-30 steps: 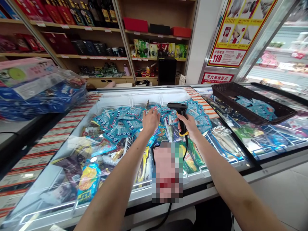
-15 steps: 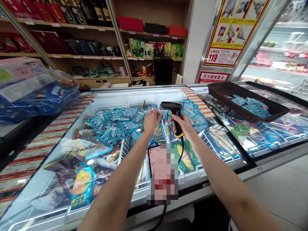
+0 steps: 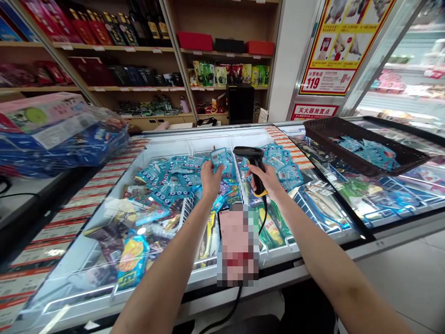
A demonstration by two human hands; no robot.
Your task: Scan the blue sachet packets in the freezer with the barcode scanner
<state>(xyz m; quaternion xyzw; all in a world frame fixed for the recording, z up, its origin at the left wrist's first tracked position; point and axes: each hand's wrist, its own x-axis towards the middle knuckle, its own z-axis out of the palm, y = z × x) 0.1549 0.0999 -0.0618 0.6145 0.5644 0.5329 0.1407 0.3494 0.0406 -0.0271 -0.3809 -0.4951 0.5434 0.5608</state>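
My right hand (image 3: 267,178) is wrapped round the grip of a black and yellow barcode scanner (image 3: 256,163), its head pointing left. To the left, my left hand (image 3: 211,178) pinches a small blue packet (image 3: 219,157) between thumb and fingers, with a pale label turned up. Packet and scanner head are close but apart. Many similar blue packets (image 3: 170,178) lie in a spread pile on the freezer's glass top, left of the hands, and more packets (image 3: 280,160) lie right of the scanner. A phone (image 3: 229,232), partly blurred out, lies below my hands.
The glass-topped chest freezer (image 3: 167,297) holds bagged frozen food in wire baskets. A brown basket (image 3: 368,162) with several blue packets stands on the right. Plastic-wrapped boxes (image 3: 62,134) sit at left. The scanner's black cable (image 3: 266,215) hangs down past the phone. Shelves (image 3: 149,88) stand behind.
My left hand has moved slightly left, away from the scanner, and the packet in it now shows raised. The scanner stays nearly where it was. The view has shifted a little.
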